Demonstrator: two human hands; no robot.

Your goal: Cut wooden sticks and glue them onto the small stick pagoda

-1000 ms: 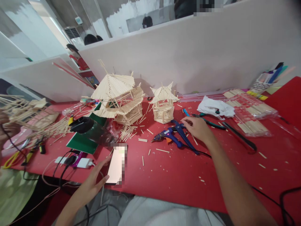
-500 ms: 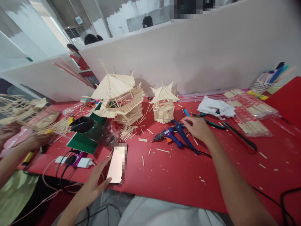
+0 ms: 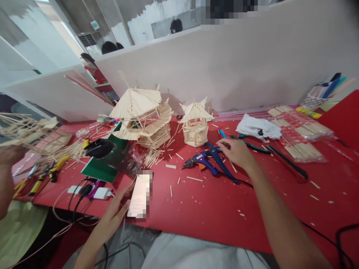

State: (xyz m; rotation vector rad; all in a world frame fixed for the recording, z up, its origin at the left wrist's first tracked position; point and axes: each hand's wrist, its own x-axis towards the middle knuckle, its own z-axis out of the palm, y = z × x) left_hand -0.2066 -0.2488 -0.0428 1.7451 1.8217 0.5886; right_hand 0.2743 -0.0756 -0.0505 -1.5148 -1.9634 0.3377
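Two roofed stick pavilions (image 3: 141,117) (image 3: 195,125), one phone (image 3: 139,196)

Small stick pavilion (image 3: 195,123), white cloth (image 3: 258,127), red table (image 3: 196,209)

open red tabletop (image 3: 213,209) in front, stick pavilions (image 3: 140,119), glue gun (image 3: 204,161), pliers (image 3: 249,146) crowding the back

**Bare arms, pale clothes**

The left hand (image 3: 112,220) and right hand (image 3: 237,152) are bare, and both forearms run uncovered to the lower edge of the frame. At bottom centre a light grey-white garment (image 3: 196,254) covers the lap, creased into soft folds.
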